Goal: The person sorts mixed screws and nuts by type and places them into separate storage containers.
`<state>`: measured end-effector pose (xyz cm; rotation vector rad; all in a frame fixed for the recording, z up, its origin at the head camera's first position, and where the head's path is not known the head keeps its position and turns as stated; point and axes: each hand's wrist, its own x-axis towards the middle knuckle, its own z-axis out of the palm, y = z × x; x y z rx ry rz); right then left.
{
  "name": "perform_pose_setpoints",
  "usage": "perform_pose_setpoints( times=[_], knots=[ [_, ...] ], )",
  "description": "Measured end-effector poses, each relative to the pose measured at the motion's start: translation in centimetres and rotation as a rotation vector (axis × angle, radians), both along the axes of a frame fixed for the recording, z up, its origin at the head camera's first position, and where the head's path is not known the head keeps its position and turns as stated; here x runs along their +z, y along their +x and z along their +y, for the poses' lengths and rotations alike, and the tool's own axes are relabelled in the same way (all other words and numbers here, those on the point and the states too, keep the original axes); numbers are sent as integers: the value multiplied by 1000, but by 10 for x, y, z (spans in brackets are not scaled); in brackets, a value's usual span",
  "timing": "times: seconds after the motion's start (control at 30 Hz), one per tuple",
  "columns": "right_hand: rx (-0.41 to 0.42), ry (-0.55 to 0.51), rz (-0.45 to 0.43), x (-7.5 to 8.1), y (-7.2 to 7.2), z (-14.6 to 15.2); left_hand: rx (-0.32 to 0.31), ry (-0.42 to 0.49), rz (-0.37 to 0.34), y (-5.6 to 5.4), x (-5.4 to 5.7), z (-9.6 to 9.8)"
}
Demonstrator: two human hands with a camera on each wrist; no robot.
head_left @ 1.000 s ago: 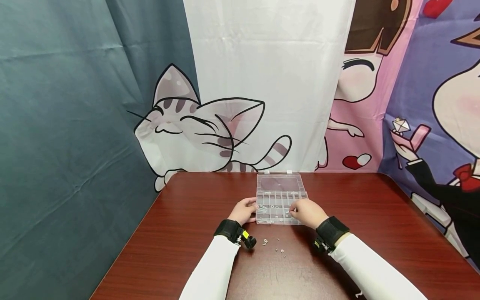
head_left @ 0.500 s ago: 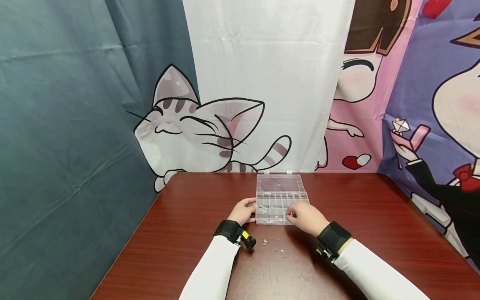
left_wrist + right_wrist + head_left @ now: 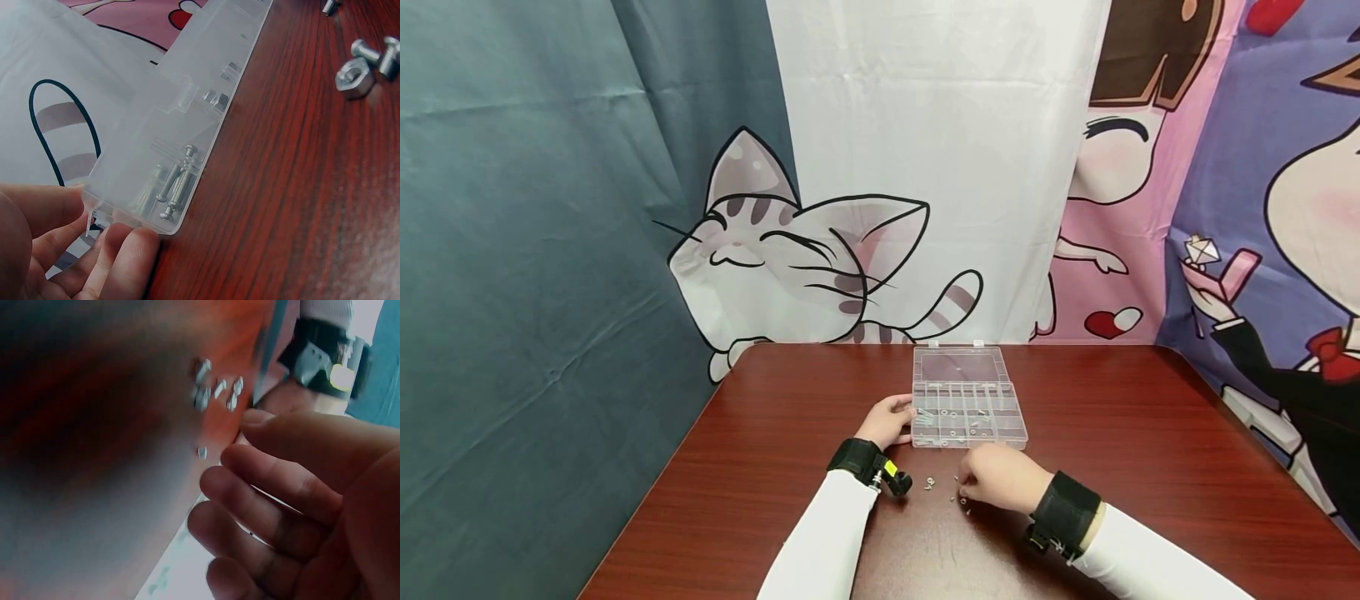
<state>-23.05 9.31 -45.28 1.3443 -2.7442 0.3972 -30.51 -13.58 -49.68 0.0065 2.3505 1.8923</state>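
Note:
A clear plastic compartment box [image 3: 958,367] lies on the table with its lid folded back. My left hand [image 3: 883,422] grips its left end, thumb and fingers around the corner in the left wrist view. Long screws [image 3: 177,184] lie in the compartment nearest that hand, with nuts [image 3: 215,100] farther along. My right hand [image 3: 1003,477] is in front of the box, over the loose hardware, its fingers loosely bent and holding nothing visible. In the right wrist view, small metal pieces [image 3: 202,398] lie beyond its fingertips, blurred.
On the brown table [image 3: 790,400], a hex nut [image 3: 355,78] and short screws [image 3: 365,52] sit in a small cluster between the hands. A printed curtain [image 3: 940,150] hangs behind the table's far edge.
My right hand has left the box's right-hand compartments and come down toward the front, over the loose pieces. The left hand has stayed at the box's end.

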Motion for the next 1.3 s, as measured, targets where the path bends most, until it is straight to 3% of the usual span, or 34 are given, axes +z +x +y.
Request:
perform_pose_setpoints(
  times=[0.3, 0.63, 1.3],
  knots=[
    [8, 55, 7, -6, 8, -3, 5, 3, -10, 0, -3, 1],
    [48, 17, 67, -7, 8, -1, -3, -13, -9, 2, 2, -1],
    [21, 12, -15, -16, -3, 2, 4, -10, 1, 0, 0, -1]
  ],
)
